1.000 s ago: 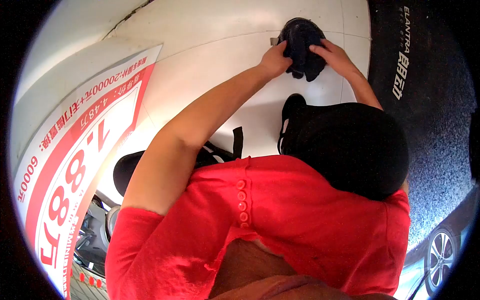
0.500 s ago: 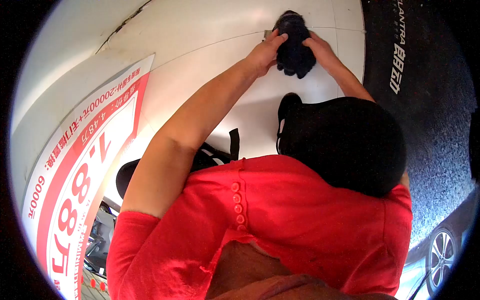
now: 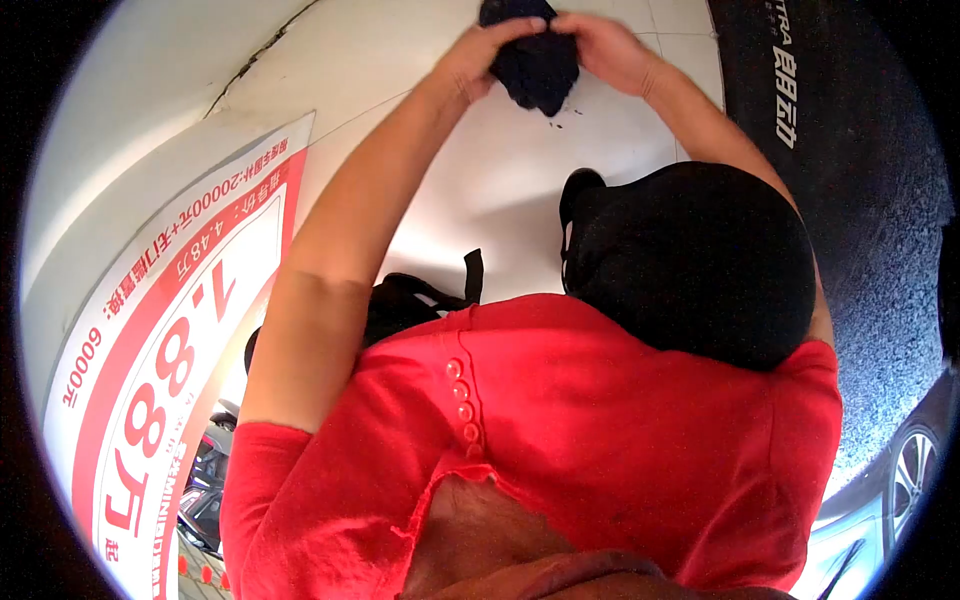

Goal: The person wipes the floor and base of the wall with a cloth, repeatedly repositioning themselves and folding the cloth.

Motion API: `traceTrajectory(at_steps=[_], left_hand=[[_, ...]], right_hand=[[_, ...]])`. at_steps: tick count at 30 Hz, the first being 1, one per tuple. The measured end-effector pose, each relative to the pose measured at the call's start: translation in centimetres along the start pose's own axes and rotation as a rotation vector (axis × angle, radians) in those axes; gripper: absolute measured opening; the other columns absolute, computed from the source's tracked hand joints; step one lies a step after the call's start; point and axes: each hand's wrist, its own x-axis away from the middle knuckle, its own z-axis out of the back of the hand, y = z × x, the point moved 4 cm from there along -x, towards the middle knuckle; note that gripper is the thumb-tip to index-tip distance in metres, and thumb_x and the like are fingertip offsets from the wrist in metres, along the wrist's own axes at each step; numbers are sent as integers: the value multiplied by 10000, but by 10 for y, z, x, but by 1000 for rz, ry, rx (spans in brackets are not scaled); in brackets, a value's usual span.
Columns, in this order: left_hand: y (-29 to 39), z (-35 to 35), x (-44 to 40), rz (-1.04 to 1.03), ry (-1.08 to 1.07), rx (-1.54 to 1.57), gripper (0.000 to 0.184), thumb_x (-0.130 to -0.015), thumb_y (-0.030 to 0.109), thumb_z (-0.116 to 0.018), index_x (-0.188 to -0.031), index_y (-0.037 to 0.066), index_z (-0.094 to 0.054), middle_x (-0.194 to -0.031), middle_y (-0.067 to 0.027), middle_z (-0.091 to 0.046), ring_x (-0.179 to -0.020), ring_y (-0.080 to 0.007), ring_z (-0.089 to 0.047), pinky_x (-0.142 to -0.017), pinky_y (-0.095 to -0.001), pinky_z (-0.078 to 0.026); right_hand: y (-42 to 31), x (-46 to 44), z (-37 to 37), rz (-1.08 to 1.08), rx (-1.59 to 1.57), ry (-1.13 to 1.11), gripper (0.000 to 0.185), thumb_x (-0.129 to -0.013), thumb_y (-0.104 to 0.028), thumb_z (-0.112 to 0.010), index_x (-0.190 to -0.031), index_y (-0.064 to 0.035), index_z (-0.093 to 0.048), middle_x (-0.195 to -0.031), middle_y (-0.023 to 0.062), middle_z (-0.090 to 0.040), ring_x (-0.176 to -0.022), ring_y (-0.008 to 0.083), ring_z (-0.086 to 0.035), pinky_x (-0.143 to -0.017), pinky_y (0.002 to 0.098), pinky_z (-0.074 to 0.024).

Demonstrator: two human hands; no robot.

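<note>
A dark navy, soft, cloth-like bundle (image 3: 537,70) hangs between my hands at the top of the head view, its upper end cut off by the frame edge. My left hand (image 3: 483,52) is closed on its left side, the thumb lying across the front. From the right, my right hand (image 3: 608,50) pinches it near the top, with the two thumbs almost meeting. Small dark specks show just below the bundle's pointed lower end. What kind of cloth item it is, I cannot tell.
Pale tiles (image 3: 640,125) lie under my hands. My black-clad knee (image 3: 690,265) rises at centre right, and a black shoe with a strap (image 3: 425,295) is at left. A red-and-white price sign (image 3: 170,350) leans along the left. A dark printed panel (image 3: 850,200) with a car picture borders the right.
Both hands and the bundle have shifted up and left in view. The bundle's shape has changed from several rounded lobes to a pointed lower end, and specks now show beneath it.
</note>
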Motion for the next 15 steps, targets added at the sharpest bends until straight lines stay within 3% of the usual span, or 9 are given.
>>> traceTrajectory(at_steps=[2, 3, 4, 5, 10, 12, 15], left_hand=[[29, 4, 3, -4, -7, 140, 339, -841, 183, -703, -1128, 16, -634, -1024, -133, -699, -950, -280, -674, -890, -389, -541], [43, 11, 1, -74, -104, 103, 435, -852, 231, -715, -1197, -8, -598, -1080, -115, -689, -1001, -236, -666, -949, -370, -536], [60, 10, 9, -112, -98, 121, 411, -855, 214, -705, -1182, -13, -602, -1064, -128, -691, -988, -250, -669, -935, -376, -543], [75, 7, 16, -156, -104, 150, 404, -859, 208, -700, -1182, -14, -602, -1060, -130, -692, -982, -251, -671, -935, -378, -543], [110, 9, 36, -233, -107, 159, 387, -868, 185, -684, -1185, -19, -599, -1068, -145, -693, -988, -258, -676, -942, -379, -543], [110, 1, 49, -253, -209, 176, 378, -871, 167, -676, -1191, -20, -598, -1094, -154, -691, -1018, -264, -675, -959, -387, -537], [89, 16, 56, -214, -180, 212, 379, -871, 153, -672, -1200, -19, -595, -1117, -150, -689, -1047, -269, -670, -971, -399, -532]], right_hand=[[-35, -5, -12, -11, -44, -19, 241, -1002, -267, -538, -1138, -95, -636, -1062, -15, -638, -997, 108, -579, -931, 303, -448], [-45, -11, -20, -15, -170, -115, 346, -984, -273, -503, -1252, -70, -585, -1187, 45, -614, -1093, 179, -561, -995, 349, -420], [-57, -13, -32, -23, -298, -209, 467, -967, -280, -468, -1365, -46, -534, -1313, 105, -590, -1189, 249, -543, -1060, 395, -391], [-69, -12, -38, 49, -314, -182, 495, -1009, -321, -409, -1372, 3, -502, -1275, 97, -620, -1159, 214, -576, -1049, 381, -413], [-97, -1, -55, 202, -299, -156, 442, -1030, -305, -434, -1342, -7, -531, -1226, 119, -641, -1124, 210, -611, -1022, 359, -453], [-92, 9, -40, 302, -58, 231, 361, -1011, -251, -525, -1279, -13, -576, -1154, 109, -665, -1034, 200, -642, -953, 359, -502], [-65, 19, -3, 283, -22, 372, 284, -998, -201, -577, -1221, -28, -606, -1080, 99, -677, -940, 179, -655, -857, 362, -534]])
